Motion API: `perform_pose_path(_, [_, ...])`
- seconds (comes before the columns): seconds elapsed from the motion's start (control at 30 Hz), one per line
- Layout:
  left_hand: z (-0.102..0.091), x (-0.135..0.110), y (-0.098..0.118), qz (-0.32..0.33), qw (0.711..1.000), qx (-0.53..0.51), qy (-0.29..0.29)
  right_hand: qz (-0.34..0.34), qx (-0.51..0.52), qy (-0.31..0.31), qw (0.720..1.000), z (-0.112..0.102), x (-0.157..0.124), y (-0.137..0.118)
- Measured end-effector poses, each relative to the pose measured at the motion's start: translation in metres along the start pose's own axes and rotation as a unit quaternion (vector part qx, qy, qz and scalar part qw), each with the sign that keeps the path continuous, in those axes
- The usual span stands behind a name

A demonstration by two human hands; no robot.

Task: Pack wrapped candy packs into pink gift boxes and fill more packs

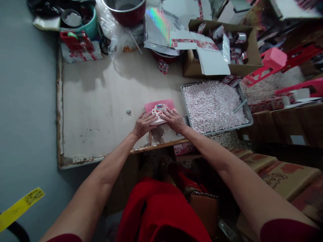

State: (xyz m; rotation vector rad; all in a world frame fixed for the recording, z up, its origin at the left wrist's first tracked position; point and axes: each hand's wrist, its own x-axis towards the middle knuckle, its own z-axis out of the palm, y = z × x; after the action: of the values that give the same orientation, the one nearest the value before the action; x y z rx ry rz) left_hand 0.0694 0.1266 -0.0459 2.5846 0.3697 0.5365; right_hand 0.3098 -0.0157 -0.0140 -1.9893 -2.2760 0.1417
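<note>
On the table (113, 87), close to its front edge, lies a pink printed box (160, 108) with a white, red-dotted patch and a colourful logo. My left hand (144, 124) rests at its left front corner, the fingers stretched over the top and the thumb along the front edge. From the right, my right hand (173, 120) lies across the box with its fingers spread on the printed face. Both hands touch the box, and part of its front is hidden beneath them. To the left is a small round grey piece (128, 111).
Right of my hands, a metal tray (249, 121) holds many small pale pink pieces and a scoop-like tool (239, 106). Behind it stands an open cardboard box (191, 69) with wrapped rolls. Silver sheets (161, 27), a dark red bowl (130, 16) and a tape dispenser (77, 43) line the back.
</note>
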Motion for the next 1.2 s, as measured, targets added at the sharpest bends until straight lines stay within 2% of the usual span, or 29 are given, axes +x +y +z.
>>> perform_pose_path(0.07, [-0.005,0.007,0.008,-0.009,0.999,0.027,-0.028,-0.010,0.005,0.004,1.000,0.004,0.000,0.003])
perform_pose_path(0.17, [-0.008,0.021,0.031,-0.059,0.992,0.086,-0.070,-0.012,0.011,0.022,1.000,0.010,0.001,0.004])
perform_pose_path(0.3, [-0.003,0.034,0.058,-0.111,0.976,0.140,-0.128,-0.001,0.018,0.034,0.999,0.019,-0.001,0.001])
perform_pose_path(0.37, [0.001,0.035,0.065,-0.125,0.972,0.150,-0.133,-0.010,0.021,0.034,0.999,0.019,-0.005,0.003])
perform_pose_path(0.43, [0.005,0.035,0.068,-0.140,0.971,0.151,-0.125,-0.008,0.024,0.039,0.999,0.017,-0.013,0.006])
perform_pose_path(0.57, [0.015,0.030,0.067,-0.170,0.973,0.125,-0.091,0.044,0.040,0.050,0.997,0.015,-0.028,0.009])
perform_pose_path(0.7, [0.029,0.021,0.063,-0.161,0.982,0.079,-0.057,0.084,0.063,0.035,0.994,0.028,-0.035,0.002])
perform_pose_path(0.8, [0.034,0.014,0.063,-0.162,0.983,0.064,-0.054,0.108,0.072,0.030,0.991,0.039,-0.041,-0.013])
perform_pose_path(0.9, [0.026,0.013,0.064,-0.162,0.981,0.068,-0.089,0.153,0.084,0.018,0.984,0.035,-0.046,-0.027])
perform_pose_path(0.97, [0.014,0.017,0.060,-0.158,0.981,0.045,-0.103,0.161,0.105,0.004,0.981,0.022,-0.043,-0.030])
perform_pose_path(1.0, [0.009,0.021,0.057,-0.172,0.981,0.028,-0.090,0.176,0.116,0.001,0.977,0.012,-0.038,-0.029])
perform_pose_path(1.07, [-0.001,0.032,0.051,-0.257,0.966,-0.005,-0.018,0.266,0.148,0.002,0.952,-0.009,-0.022,-0.028])
perform_pose_path(1.1, [-0.003,0.038,0.050,-0.325,0.945,-0.025,0.024,0.329,0.171,0.001,0.929,-0.019,-0.012,-0.027])
perform_pose_path(1.17, [-0.007,0.049,0.054,-0.467,0.878,-0.075,0.066,0.437,0.238,-0.007,0.868,-0.036,0.009,-0.028])
perform_pose_path(1.2, [-0.009,0.053,0.060,-0.524,0.843,-0.100,0.063,0.440,0.259,-0.013,0.860,-0.043,0.018,-0.028])
